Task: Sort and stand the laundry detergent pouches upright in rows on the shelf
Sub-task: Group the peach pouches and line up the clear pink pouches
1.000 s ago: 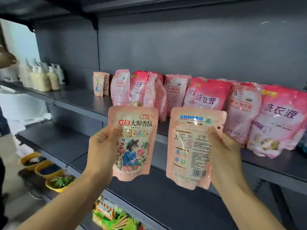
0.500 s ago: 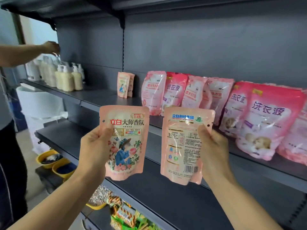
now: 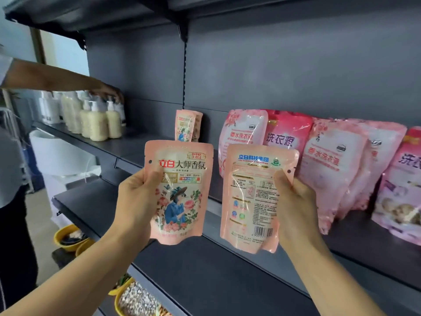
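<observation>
Head camera looks at two small peach-pink detergent pouches held up side by side in front of a dark grey shelf (image 3: 141, 147), neither touching it. The left hand (image 3: 136, 201) grips the left pouch (image 3: 182, 190) by its left edge, thumb curled over the front; its printed face shows a figure in a hat among roses. The right hand (image 3: 296, 206) pinches the right pouch (image 3: 248, 197) along its right edge, thumb on the side facing the camera, which carries small print and a barcode. Both pouches are upright and sealed, with a narrow gap between them.

Behind them on the shelf, a pair of matching small pouches (image 3: 188, 126) stands upright near the back panel. To their right is a row of larger pink pouches (image 3: 284, 142), leaning against the back panel and overlapping one another; some are pale pink, some a deeper pink. At the right edge of view stands a big pouch with a purple lower half (image 3: 403, 190).

Farther left on the same shelf is a cluster of pump bottles (image 3: 98, 124), several filled with a cream-coloured liquid and others white. Another person's arm (image 3: 57, 80) reaches over them, the hand at the pump tops.

Below the shelves, yellow bowls (image 3: 68, 238) hold dark contents that are unclear, and a yellow tub (image 3: 136, 299) holds pale speckled grains.
</observation>
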Demonstrator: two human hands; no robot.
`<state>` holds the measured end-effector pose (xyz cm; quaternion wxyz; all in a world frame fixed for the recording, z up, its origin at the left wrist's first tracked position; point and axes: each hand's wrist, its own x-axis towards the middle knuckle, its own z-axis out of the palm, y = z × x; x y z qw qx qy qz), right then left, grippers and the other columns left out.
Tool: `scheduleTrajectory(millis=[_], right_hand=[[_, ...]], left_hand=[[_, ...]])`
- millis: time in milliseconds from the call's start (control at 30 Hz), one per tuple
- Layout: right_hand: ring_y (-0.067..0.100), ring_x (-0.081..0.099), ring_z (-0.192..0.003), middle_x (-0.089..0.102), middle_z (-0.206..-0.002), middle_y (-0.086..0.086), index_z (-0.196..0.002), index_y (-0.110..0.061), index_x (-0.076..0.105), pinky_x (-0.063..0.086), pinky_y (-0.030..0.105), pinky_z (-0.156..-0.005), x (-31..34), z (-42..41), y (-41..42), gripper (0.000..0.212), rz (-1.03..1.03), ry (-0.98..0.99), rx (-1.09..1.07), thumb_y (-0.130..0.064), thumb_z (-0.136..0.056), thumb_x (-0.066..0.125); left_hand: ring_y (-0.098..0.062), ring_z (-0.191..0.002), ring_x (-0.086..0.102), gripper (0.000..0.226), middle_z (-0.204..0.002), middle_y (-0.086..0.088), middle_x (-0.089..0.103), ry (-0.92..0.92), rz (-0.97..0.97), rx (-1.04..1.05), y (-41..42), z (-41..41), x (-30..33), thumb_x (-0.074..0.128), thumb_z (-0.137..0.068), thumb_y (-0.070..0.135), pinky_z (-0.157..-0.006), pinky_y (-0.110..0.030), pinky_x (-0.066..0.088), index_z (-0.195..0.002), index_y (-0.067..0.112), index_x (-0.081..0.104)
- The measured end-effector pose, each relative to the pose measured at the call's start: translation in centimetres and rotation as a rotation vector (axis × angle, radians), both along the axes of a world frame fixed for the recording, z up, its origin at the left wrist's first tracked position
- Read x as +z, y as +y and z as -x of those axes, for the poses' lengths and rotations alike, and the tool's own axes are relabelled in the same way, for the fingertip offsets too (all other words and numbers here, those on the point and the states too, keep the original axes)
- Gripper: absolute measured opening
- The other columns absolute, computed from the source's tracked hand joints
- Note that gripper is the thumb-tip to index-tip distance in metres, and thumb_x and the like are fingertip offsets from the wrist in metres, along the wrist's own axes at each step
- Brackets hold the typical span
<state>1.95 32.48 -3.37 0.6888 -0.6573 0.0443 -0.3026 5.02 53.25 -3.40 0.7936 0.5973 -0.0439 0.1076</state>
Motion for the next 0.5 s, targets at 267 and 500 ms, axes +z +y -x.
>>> scheduleTrajectory(millis=[267,500], right_hand=[[0.006,0.069,-0.07,0.073,-0.072,-0.01,-0.076,-0.022,0.066,0.057,0.027,-0.067,0.3,-6.9,4.0,0.027,0.01,-0.022,-0.136,-0.021,-0.097,0.049],[0.002,0.069,-0.068,0.073,-0.071,-0.016,-0.082,-0.023,0.066,0.053,0.018,-0.055,1.3,-12.4,10.4,0.026,-0.031,-0.039,-0.261,-0.021,-0.098,0.046]], left_hand=[[-0.028,-0.079,0.073,0.027,-0.09,-0.009,0.075,-0.003,-0.004,-0.126,3.6,-9.6,-0.2,0.047,-0.097,0.029,-0.075,-0.046,0.056,-0.091,0.012,0.068],[-0.027,-0.079,0.073,0.028,-0.09,-0.008,0.075,-0.003,-0.038,-0.266,9.1,-18.5,1.0,0.046,-0.098,0.026,-0.07,-0.041,0.058,-0.095,0.01,0.068]])
